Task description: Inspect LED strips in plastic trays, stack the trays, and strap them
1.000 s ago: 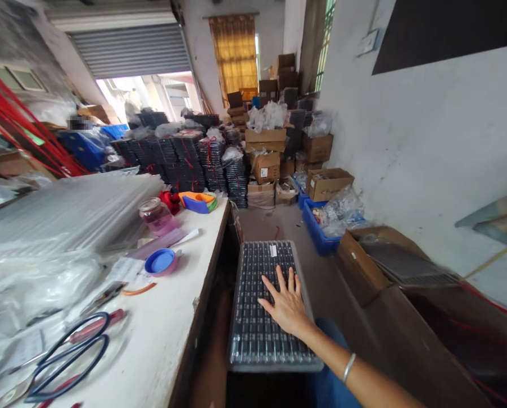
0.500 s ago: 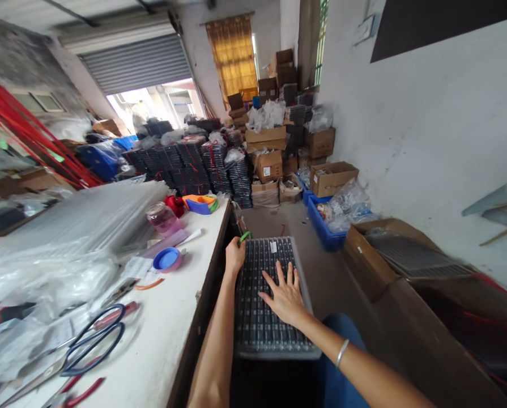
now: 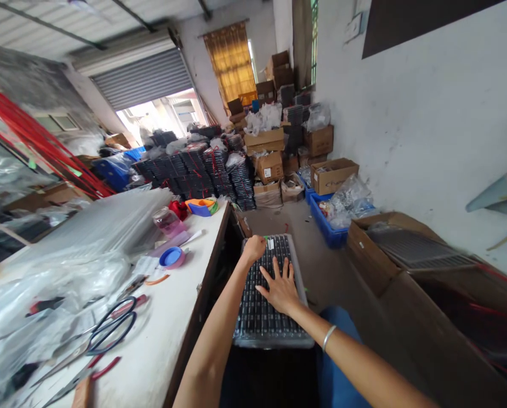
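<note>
A long tray of dark small parts under clear wrap [image 3: 257, 317] lies in front of me, beside the workbench. My right hand [image 3: 280, 287] lies flat on its middle with the fingers spread. My left hand [image 3: 254, 247] is closed near the tray's far end, beside a small white label [image 3: 271, 243]; a bit of green shows at the fingers, and I cannot tell what it is. A bangle sits on my right wrist.
The white workbench [image 3: 168, 334] to my left carries scissors [image 3: 109, 331], a blue lid [image 3: 170, 257], a pink jar [image 3: 166, 220] and clear plastic sheets [image 3: 87, 226]. An open carton with a tray [image 3: 406, 249] stands at right. Stacked dark trays [image 3: 197, 170], cartons and a blue crate [image 3: 327, 226] fill the back.
My left arm came into view and its closed hand moved onto the tray's far end. My right hand stayed flat on the tray. The view tilted slightly.
</note>
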Demonstrator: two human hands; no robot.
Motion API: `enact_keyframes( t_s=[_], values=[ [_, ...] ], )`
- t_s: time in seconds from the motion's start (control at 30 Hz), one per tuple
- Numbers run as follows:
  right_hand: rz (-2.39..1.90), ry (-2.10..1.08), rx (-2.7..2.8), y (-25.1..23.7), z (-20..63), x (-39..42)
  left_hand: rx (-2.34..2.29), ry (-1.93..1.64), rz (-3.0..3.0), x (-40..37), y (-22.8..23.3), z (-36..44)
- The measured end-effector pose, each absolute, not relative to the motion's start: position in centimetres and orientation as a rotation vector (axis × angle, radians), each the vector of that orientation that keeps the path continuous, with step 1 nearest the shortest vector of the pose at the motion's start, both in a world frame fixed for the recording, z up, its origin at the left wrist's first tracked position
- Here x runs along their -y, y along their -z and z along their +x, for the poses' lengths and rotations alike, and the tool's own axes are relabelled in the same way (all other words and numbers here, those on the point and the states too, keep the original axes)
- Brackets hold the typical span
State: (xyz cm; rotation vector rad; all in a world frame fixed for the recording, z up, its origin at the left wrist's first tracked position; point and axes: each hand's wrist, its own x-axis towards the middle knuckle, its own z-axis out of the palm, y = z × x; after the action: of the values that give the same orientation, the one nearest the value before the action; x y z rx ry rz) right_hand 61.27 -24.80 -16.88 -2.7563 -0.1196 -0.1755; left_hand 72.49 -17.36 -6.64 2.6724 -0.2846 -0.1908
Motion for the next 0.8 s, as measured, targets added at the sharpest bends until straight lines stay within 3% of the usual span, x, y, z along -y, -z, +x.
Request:
enact_keyframes(
  t_s=[0.23, 0.43, 0.8],
  values=[
    [-2.724, 0.165, 0.141, 16.3, 61.1, 25.1, 0.232, 0.091, 2.842, 15.5, 6.7, 66.0],
    [-2.665, 0.177, 0.155, 16.4, 60.8, 25.6, 0.194, 0.117, 2.967, 15.6, 9.7, 60.6],
    [-2.325, 0.295, -0.124, 18.0, 62.9, 30.0, 0.263, -0.004, 3.034, 16.0, 13.7, 60.9]
  ],
)
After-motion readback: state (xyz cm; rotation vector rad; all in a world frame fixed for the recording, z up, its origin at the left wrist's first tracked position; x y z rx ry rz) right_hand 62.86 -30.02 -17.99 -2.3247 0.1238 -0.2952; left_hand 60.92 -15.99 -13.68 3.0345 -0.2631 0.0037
